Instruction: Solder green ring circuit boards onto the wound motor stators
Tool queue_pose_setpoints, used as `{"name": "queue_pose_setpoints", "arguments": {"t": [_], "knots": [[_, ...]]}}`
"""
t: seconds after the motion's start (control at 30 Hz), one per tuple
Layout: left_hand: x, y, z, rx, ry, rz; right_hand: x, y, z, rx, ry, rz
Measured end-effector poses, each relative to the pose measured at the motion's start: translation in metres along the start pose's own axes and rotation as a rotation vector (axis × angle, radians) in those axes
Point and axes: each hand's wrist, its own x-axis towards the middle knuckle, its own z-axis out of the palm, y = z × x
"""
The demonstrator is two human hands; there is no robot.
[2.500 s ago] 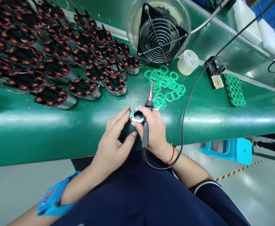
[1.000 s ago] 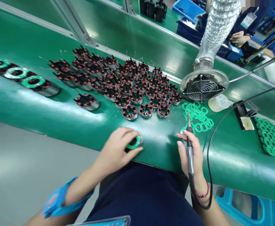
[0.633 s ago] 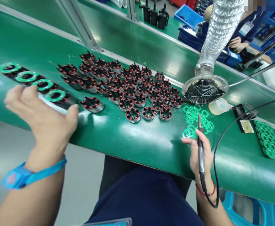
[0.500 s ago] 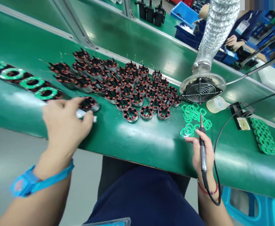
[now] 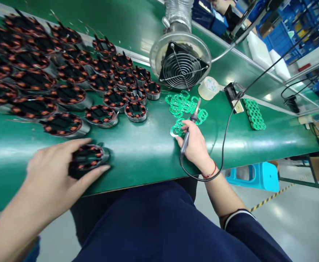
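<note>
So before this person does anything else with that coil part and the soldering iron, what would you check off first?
1. Left hand has a grip on the wound stator: ok, fingers wrap its sides.
2. Stator sits apart from the other stators: ok.
3. Right hand holds the soldering iron with its tip off the belt: ok.
4. A green ring board lies by the right fingertips: ok.
5. Iron cord lies free of the parts: ok.
6. Fume fan running: cannot tell.
</note>
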Motion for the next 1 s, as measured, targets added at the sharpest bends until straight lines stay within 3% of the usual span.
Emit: {"name": "queue_pose_setpoints", "arguments": {"t": [0.13, 0.3, 0.47, 0.6, 0.7, 0.83, 1.0], "knots": [[0.017, 0.030, 0.003, -0.043, -0.036, 0.179, 0.012, -0.009, 0.008, -0.147, -0.098, -0.061], [0.032, 0.058, 0.008, -0.129, -0.118, 0.145, 0.015, -0.012, 0.014, -0.116, -0.125, -0.162], [0.058, 0.075, 0.018, 0.054, -0.254, 0.275, -0.003, -0.011, 0.008, 0.069, 0.031, -0.180], [0.073, 0.074, 0.030, -0.044, -0.326, 0.303, -0.020, -0.010, -0.004, 0.215, 0.223, -0.192], [0.078, 0.077, 0.034, -0.112, -0.262, 0.226, -0.031, -0.009, -0.005, 0.373, 0.332, -0.100], [0.078, 0.089, 0.035, -0.112, -0.205, 0.135, -0.041, -0.006, 0.002, 0.545, 0.280, 0.090], [0.074, 0.099, 0.043, -0.029, -0.121, 0.173, -0.039, -0.005, 0.003, 0.600, 0.246, 0.212]]}}
